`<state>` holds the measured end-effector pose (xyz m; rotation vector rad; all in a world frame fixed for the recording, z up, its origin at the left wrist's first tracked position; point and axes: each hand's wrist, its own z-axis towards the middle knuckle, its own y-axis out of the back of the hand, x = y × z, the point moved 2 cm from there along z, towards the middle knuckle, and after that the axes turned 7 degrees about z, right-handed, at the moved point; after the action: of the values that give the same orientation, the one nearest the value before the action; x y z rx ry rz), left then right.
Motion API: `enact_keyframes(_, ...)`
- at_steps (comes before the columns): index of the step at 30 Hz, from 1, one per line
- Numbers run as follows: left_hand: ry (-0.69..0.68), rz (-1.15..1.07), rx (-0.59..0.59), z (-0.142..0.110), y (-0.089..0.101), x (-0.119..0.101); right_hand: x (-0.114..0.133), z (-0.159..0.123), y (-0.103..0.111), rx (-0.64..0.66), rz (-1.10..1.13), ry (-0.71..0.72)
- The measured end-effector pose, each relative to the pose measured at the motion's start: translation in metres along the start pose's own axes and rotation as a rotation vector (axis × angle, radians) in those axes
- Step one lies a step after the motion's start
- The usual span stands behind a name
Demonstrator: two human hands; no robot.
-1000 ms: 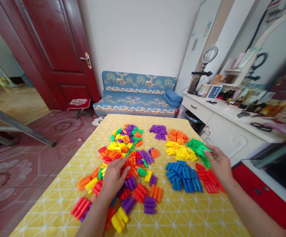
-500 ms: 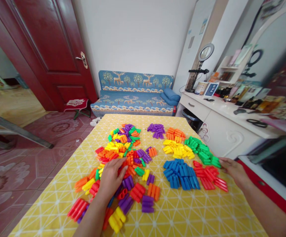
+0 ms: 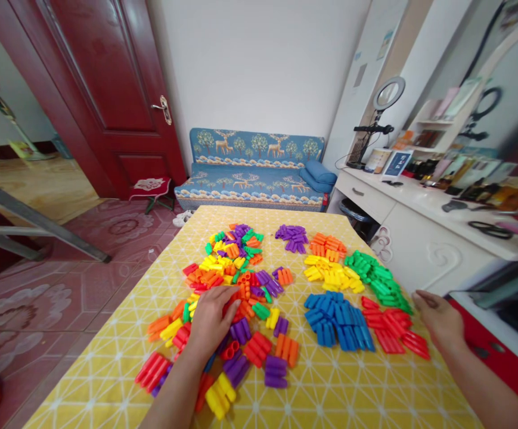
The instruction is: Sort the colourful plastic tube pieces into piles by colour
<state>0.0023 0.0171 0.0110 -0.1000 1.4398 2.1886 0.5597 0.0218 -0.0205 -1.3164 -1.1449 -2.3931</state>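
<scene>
A mixed heap of coloured plastic tube blocks (image 3: 234, 280) covers the left half of a table with a yellow patterned cloth (image 3: 330, 393). My left hand (image 3: 211, 322) lies flat on the heap's near part, fingers stretched out. On the right lie sorted piles: purple (image 3: 291, 236), orange (image 3: 328, 246), yellow (image 3: 332, 274), green (image 3: 377, 279), blue (image 3: 337, 319) and red (image 3: 395, 332). My right hand (image 3: 437, 316) rests at the table's right edge just beside the red pile, fingers loosely extended, holding nothing.
A white dresser (image 3: 424, 232) with bottles, scissors and a ring light (image 3: 386, 98) stands close on the right. A blue sofa (image 3: 252, 173) sits behind the table, a dark red door (image 3: 106, 95) at the left, and a metal ladder leg (image 3: 39, 232) over the tiled floor.
My right hand has drawn back from the green pile to the table's right edge beside the red pile. My left hand stayed on the mixed heap. The camera shifted slightly.
</scene>
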Motion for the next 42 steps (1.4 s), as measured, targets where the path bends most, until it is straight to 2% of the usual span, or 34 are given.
enact_keyframes(2,-0.003,-0.002,-0.001,0.0,0.001,-0.001,0.033,-0.014,-0.003,-0.021,0.038,0.018)
enact_keyframes(4,-0.004,-0.005,-0.002,0.0,0.001,-0.001,0.075,-0.036,-0.016,0.062,0.175,0.128)
enact_keyframes(8,-0.002,-0.015,-0.006,0.0,0.001,-0.001,0.154,-0.093,-0.064,0.426,0.312,0.382)
enact_keyframes(10,0.0,-0.017,-0.001,0.0,0.001,0.0,0.184,-0.122,-0.092,0.637,0.326,0.515)
enact_keyframes(12,0.0,-0.016,0.008,0.0,0.001,0.0,0.208,-0.146,-0.116,0.771,0.313,0.648)
enact_keyframes(16,0.002,-0.015,0.013,-0.001,0.0,0.001,0.236,-0.174,-0.156,0.905,0.173,0.866)
enact_keyframes(20,0.006,-0.021,0.014,-0.001,0.0,0.001,0.245,-0.178,-0.188,0.967,0.007,0.928)
enact_keyframes(23,0.007,-0.029,0.01,0.0,0.0,0.001,0.247,-0.175,-0.202,0.959,-0.097,0.955)
enact_keyframes(27,0.005,-0.037,0.003,-0.001,0.0,0.001,0.25,-0.171,-0.207,0.927,-0.138,0.907)
enact_keyframes(30,0.003,-0.042,0.005,-0.001,0.0,0.001,0.253,-0.168,-0.206,0.917,-0.078,0.816)
enact_keyframes(32,0.001,-0.042,0.006,-0.001,0.0,0.002,0.255,-0.166,-0.205,0.885,0.058,0.722)
enact_keyframes(35,0.003,-0.037,0.013,-0.001,-0.001,0.002,0.256,-0.167,-0.202,0.85,0.39,0.513)
enact_keyframes(37,0.012,-0.033,0.011,-0.001,-0.002,0.002,0.257,-0.172,-0.198,0.915,0.604,0.332)
enact_keyframes(39,0.035,-0.037,-0.01,-0.002,-0.002,0.002,0.258,-0.18,-0.194,1.037,0.742,0.15)
enact_keyframes(41,0.055,-0.053,-0.033,-0.003,-0.003,0.003,0.26,-0.191,-0.189,1.153,0.786,0.043)
enact_keyframes(42,0.057,-0.062,-0.04,-0.003,-0.003,0.003,0.262,-0.197,-0.187,1.197,0.784,0.033)
